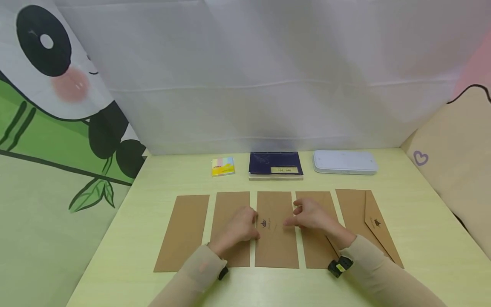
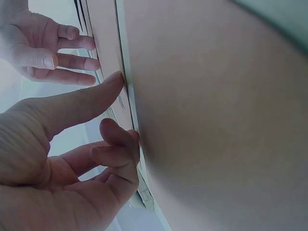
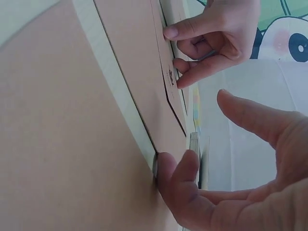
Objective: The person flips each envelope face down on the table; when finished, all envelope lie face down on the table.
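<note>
Beige sleeves (image 1: 387, 273) are extending from six o'clock. On the table (image 1: 268, 290), the middle kraft envelope (image 1: 275, 249) is lying between the left hand (image 1: 238, 224), touching its nine-o'clock edge, and the right hand (image 1: 311, 214), resting at three; both are holding thumb and fingers apart.

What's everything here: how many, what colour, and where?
envelopes: five, brown, in a row
sticky notes: one pack, multicoloured, back left
notebook: one, dark blue, back middle
case: one, whitish, back right
table: one, pale yellow, beneath these
sheet: one, white, behind the table
panda drawing: one, black-and-white, left wall
leaf drawing: one, green, left wall
heart drawing: one, purple, right wall
cameras: two, black, on wrists
sleeves: two, beige, on forearms
left hand: one, by the middle envelope's left edge
right hand: one, by its right edge
</note>
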Demonstrator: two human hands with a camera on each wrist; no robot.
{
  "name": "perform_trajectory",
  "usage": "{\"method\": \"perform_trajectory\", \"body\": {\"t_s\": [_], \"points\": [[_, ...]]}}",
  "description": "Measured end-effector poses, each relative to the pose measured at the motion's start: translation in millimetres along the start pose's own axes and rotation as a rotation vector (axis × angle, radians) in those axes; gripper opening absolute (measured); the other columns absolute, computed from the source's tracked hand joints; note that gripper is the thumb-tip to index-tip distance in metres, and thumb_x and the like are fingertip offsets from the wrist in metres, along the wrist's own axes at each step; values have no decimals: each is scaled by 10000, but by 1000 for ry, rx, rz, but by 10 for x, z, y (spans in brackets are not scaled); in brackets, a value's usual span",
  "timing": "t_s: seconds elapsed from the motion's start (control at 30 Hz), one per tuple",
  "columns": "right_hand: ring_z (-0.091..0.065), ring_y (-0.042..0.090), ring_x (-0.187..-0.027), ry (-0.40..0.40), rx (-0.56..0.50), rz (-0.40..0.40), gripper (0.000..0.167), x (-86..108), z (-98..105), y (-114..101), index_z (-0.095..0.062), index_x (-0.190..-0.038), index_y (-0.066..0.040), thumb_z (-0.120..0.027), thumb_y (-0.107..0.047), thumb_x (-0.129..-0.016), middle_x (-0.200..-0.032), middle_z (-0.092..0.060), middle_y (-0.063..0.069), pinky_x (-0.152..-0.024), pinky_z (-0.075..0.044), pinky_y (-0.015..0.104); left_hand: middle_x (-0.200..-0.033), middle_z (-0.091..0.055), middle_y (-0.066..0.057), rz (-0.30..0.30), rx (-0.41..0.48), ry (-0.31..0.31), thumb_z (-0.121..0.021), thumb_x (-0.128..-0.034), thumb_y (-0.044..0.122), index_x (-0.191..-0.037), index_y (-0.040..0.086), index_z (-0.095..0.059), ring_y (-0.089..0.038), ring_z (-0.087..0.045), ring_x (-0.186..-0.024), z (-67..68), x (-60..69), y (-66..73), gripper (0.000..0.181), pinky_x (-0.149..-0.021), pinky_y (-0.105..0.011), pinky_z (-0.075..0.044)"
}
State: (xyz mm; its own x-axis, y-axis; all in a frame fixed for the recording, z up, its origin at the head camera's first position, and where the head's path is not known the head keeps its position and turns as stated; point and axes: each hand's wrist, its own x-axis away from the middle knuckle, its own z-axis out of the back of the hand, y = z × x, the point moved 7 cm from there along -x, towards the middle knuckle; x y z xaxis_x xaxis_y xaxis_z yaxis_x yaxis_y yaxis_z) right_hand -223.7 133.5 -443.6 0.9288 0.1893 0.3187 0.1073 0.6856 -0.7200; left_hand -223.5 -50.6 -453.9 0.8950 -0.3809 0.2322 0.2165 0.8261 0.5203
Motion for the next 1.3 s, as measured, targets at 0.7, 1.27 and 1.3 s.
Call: {"method": "perform_trajectory", "body": {"t_s": [0.7,1.27,1.3], "points": [[-604,269,-917,-80,-238,85,676,-1,53,54,-436,-1324,116,-758,45,-734,-1020,-633,179,-721,-515,366,-612,-350,2,13,26,0,-859,-645,124,-642,91,-481,-141,-339,-551,-10,-2,3,380,-478,-287,-240],[-630,228,-800,-122,-513,117,606,29,142,166,-450,-1289,120,-711,111,-742,-879,-652,166,-683,-524,369,-591,-446,29,-131,87,18,-820,-739,287,-867,86,-638,-92,-387,-524,-77,-57,128,300,-466,-245,-289],[-630,228,-797,-121,-519,110,590,29,143,180,-463,-1276,114,-718,96,-744,-882,-651,156,-680,-523,374,-594,-467,27,-137,100,16,-816,-744,292,-856,89,-639,-89,-403,-520,-84,-61,134,291,-460,-244,-297]]}}
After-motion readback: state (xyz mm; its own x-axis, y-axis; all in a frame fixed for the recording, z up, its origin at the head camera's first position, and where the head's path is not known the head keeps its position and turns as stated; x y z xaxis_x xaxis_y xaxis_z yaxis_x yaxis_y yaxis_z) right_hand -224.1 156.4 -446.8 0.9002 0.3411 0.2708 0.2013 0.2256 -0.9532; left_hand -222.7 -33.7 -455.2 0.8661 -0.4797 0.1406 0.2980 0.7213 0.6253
